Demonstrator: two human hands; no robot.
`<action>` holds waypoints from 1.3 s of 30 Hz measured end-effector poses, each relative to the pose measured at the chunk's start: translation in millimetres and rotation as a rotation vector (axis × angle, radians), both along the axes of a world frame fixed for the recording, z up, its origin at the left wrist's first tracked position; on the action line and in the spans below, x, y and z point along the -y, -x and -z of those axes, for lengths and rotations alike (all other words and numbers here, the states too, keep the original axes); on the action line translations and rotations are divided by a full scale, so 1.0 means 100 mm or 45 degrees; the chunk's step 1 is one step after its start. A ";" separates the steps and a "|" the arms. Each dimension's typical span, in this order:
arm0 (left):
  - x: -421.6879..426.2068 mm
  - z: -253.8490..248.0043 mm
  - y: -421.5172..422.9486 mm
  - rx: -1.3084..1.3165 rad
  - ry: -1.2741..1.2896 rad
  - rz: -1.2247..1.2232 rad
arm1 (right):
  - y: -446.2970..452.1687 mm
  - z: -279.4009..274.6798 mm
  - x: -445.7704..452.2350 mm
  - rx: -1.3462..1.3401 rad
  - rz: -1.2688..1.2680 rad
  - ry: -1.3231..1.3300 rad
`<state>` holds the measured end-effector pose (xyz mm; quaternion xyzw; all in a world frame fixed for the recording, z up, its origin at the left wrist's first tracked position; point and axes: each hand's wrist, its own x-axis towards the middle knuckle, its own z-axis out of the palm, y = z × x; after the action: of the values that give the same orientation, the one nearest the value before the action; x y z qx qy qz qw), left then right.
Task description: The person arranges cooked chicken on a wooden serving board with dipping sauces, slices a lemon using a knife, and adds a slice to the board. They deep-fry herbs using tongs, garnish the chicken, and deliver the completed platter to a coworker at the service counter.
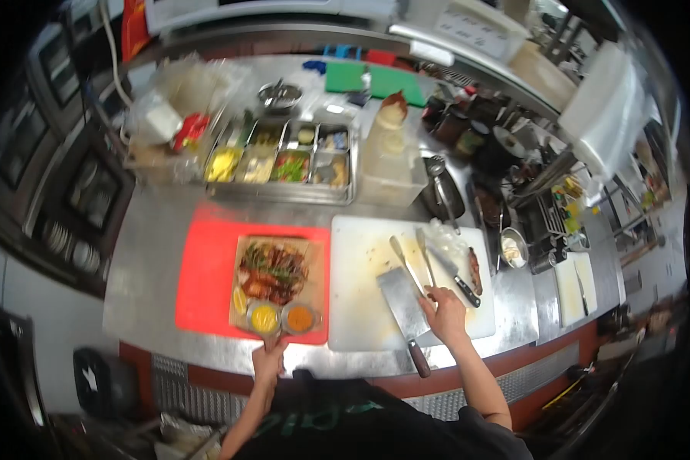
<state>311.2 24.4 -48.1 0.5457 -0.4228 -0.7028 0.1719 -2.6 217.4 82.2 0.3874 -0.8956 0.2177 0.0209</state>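
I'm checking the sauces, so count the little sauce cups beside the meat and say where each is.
2. The cup of yellow sauce is on the near side of the meat; the cup of orange sauce is just right of it. None seem hidden there.

A steel counter carries a red board and white board.

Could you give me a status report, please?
Left hand by the sauce cups, grip unclear. Right hand over the white cutting board, grip unclear. Cooked meat on brown paper. Cleaver close beside right hand.
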 end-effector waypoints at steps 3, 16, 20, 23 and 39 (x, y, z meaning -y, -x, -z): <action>-0.02 -0.03 -0.01 -0.028 -0.003 -0.077 | 0.04 -0.09 0.01 -0.002 0.015 -0.011; -0.10 -0.37 -0.50 -0.038 -0.058 -0.096 | 1.96 -1.46 1.38 0.806 -0.115 0.869; -0.18 -0.65 -0.80 -0.050 -0.090 -0.149 | 2.19 -2.11 2.33 1.067 0.132 1.197; -0.16 -0.86 -1.09 -0.036 -0.116 -0.255 | 2.60 -2.12 2.86 1.231 0.301 1.391; 0.59 -0.96 -3.81 0.070 -0.016 -0.559 | -2.41 -1.01 4.18 1.532 -0.676 1.013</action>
<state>692.4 -34.2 48.3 0.6447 -0.2940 -0.6359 0.3059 238.7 -200.6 183.2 0.3676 -0.4840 0.6945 -0.3849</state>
